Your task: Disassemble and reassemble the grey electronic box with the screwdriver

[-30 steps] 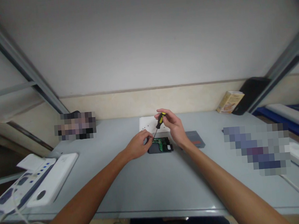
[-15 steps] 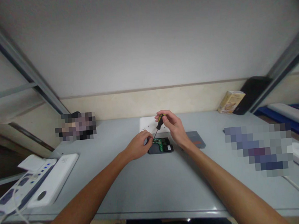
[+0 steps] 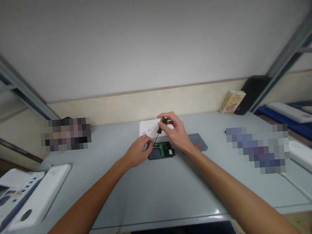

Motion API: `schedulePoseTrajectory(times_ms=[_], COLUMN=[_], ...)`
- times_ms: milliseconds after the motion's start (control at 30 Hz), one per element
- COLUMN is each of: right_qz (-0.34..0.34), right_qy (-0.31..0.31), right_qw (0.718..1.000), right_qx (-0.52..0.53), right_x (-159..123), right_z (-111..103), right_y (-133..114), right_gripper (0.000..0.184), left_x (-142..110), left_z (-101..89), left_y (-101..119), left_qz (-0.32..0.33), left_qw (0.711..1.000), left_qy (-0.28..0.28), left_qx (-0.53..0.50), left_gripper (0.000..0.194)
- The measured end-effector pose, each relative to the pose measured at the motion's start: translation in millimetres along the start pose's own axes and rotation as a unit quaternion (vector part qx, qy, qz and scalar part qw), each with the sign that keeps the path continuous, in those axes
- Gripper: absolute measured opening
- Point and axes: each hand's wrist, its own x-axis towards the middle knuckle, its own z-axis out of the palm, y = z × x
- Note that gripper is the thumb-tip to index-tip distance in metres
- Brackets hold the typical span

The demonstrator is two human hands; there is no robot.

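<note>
A screwdriver (image 3: pixel 159 130) with a black and yellow handle is gripped in my right hand (image 3: pixel 177 132), its thin shaft slanting down to the left. The tip meets the upper left part of an opened dark electronic device (image 3: pixel 155 154), where a green circuit board (image 3: pixel 162 149) is exposed. My left hand (image 3: pixel 138 150) is closed at that same corner, thumb and fingertips pinched beside the screwdriver tip. What lies between those fingertips is hidden. Behind the device is a white sheet (image 3: pixel 146 126) with several small dark bits on it. A flat grey cover (image 3: pixel 199 141) lies to the right, partly behind my right wrist.
On the left are a white power strip (image 3: pixel 18 194) with cables and a long white box-like device (image 3: pixel 47 194). A yellow carton (image 3: pixel 232 102) and a black case (image 3: pixel 254 94) lean at the back right. Blurred-out items lie on both sides.
The whole view has shifted, so the scene sits a little further left. The fingers of my right hand have moved around the screwdriver handle. My left hand keeps its place at the device's corner.
</note>
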Motion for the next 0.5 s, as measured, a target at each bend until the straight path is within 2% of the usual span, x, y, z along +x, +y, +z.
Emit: schedulePoseTrajectory(times_ms=[133,200,367,500], right_qz=[0.021,0.027,0.013,0.023], right_qy=[-0.044,-0.060,-0.024,-0.062], right_qw=[0.997,0.995,0.999,0.992], right_qx=[0.060,0.081,0.044,0.107], right_x=[-0.1,-1.5,-1.7,-0.9], right_z=[-2.4,-1.2,1.9,2.5], right_y=[-3.6,-4.0,-2.4,-0.6], right_gripper=[0.028,0.027,0.017,0.026], left_x=[-0.3,-0.4,-0.1,0.1], left_z=[-0.1,0.2,0.7,1.2], left_y=[0.2,0.4,1.6,1.2], left_qz=[-0.008,-0.011,-0.007,-0.009], left_qw=[1.000,1.000,1.000,1.000], left_qy=[-0.006,-0.004,0.001,-0.001], left_qx=[-0.003,-0.006,-0.005,0.001], left_gripper=[0.015,0.015,0.014,0.014])
